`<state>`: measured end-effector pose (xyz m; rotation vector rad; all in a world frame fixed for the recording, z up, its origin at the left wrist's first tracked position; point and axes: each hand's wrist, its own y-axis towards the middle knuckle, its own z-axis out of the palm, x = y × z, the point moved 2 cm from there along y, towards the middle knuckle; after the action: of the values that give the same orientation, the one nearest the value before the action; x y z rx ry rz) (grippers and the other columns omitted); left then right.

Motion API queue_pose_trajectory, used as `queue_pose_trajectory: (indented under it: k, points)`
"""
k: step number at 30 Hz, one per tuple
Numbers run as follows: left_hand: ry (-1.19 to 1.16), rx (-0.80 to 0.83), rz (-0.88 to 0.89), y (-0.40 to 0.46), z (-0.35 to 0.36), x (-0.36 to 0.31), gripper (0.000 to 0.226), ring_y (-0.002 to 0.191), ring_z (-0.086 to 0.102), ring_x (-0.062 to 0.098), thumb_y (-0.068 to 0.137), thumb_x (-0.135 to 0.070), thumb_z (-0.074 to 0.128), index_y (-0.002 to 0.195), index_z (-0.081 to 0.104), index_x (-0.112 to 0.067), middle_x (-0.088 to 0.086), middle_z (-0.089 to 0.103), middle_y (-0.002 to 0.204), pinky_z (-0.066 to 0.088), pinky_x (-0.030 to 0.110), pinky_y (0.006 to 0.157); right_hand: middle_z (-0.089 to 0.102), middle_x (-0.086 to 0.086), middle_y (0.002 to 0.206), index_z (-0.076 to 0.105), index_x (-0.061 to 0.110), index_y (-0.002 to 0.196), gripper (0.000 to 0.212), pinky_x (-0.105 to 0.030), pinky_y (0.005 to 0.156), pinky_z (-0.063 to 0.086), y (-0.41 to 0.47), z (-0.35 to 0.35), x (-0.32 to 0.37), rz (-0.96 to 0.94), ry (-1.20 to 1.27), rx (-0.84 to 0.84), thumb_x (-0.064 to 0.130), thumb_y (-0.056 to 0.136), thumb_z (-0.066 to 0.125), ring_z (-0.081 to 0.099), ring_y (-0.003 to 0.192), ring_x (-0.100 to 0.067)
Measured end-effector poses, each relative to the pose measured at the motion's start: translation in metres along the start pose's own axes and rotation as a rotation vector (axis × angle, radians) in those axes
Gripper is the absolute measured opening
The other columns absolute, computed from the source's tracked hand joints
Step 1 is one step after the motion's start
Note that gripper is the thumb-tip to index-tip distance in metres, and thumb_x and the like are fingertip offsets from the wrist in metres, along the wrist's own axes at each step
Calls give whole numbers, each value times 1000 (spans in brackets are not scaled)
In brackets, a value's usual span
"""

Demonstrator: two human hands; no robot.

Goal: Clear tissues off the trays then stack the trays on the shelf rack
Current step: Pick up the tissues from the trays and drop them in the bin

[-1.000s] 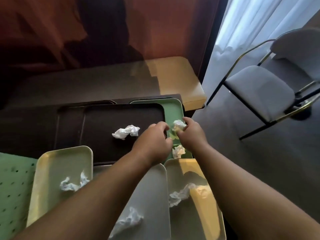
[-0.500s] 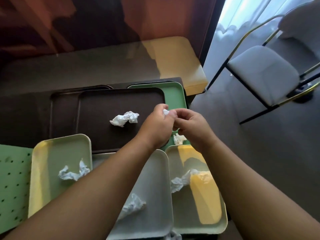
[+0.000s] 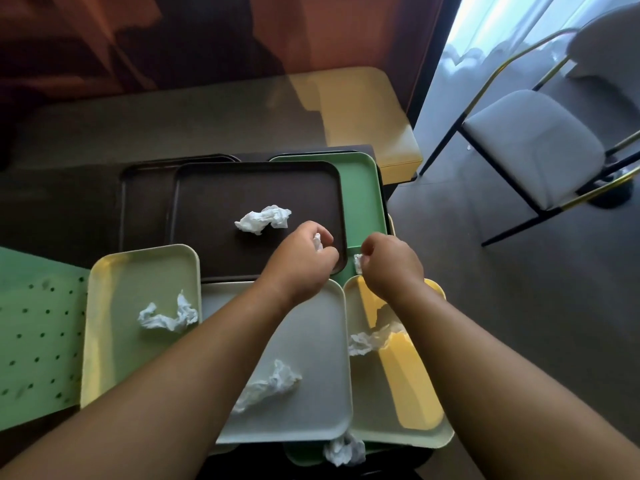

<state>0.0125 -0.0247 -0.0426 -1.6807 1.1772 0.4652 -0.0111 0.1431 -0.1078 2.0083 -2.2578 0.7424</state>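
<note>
While curled, left hand [image 3: 304, 261] pinches tissue [image 3: 317, 242].

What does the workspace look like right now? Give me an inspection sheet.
Surface: dark table crowded with overlapping trays.
Job's things: crumpled tissues on the dark brown tray, left cream tray, grey tray and right cream tray; one tissue at the front edge. The green tray lies partly under the brown one.
Clutter: green perforated panel at left.
Grippers: left hand holds a tissue wad; right hand pinches another tissue over the green tray.
Cables: nothing seen.
Surroundings: padded bench, chair, curtain. Shelf rack not identifiable.
</note>
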Motion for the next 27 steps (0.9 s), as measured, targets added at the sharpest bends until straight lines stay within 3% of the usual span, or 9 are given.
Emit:
queue_pose_trajectory:
  k: [4,8,10,13,15,17,20,24,27]
  points:
    - [-49,-47,28,-6,-10,6,19,78,59,17,92,-34,60,107,59,-22,-5,61,87,48,29,66,68,2,94,68,20,101,11,-35,71,53,-9,-15,8,-44,220,-115,21,97,58,64,87,-22]
    - [-226,-110,33,-9,-19,5,38,81,62,20,91,-58,51,106,57,-24,-4,60,86,55,44,80,71,0,90,71,14,100,7,-40,75,60,-33,-43,46,-301,447,-311,16,96,66,66,83,-19]
    - [-347,-96,10,-13,-26,3,42,77,62,21,98,-55,45,113,56,-18,1,63,88,58,44,76,72,1,88,71,12,101,6,-37,74,61,-43,-44,74,-372,623,-184,14,96,68,69,81,-16]
    - [-493,-121,-22,-17,-42,8,33,87,71,25,106,-38,40,117,59,-13,11,69,99,64,42,71,75,-3,94,71,13,106,14,-45,77,63,-46,-28,107,-357,836,46,8,96,63,73,87,-21]
    - [-532,-247,-38,-17,-56,21,22,75,72,20,106,-25,42,107,62,-17,9,69,94,63,37,59,71,-2,109,69,16,114,26,-47,87,60,-35,-15,118,-384,684,3,5,92,60,69,101,-23]
    - [-522,-365,-53,-15,-69,35,23,57,62,12,104,-16,42,94,62,-19,4,65,81,55,27,49,59,-5,130,66,21,130,43,-46,99,53,-17,-5,128,-431,318,-65,8,90,60,55,120,-26]
    - [-478,-424,-51,-13,-78,57,23,52,49,12,99,-10,49,85,64,-22,0,57,70,42,24,46,45,-6,152,58,30,143,51,-44,103,48,6,5,141,-444,42,3,16,94,55,40,136,-31]
    - [-498,-497,-86,-14,-83,80,9,53,43,17,86,-17,64,81,67,-24,-3,54,61,36,27,52,52,-5,147,53,32,148,52,-42,95,51,26,21,150,-479,-118,45,16,98,55,48,131,-31]
    - [-507,-550,-90,-19,-89,83,4,58,47,18,79,-29,69,79,66,-26,-5,57,64,39,29,57,61,-8,124,68,25,130,37,-34,79,52,30,26,152,-483,-168,62,11,97,59,62,108,-33]
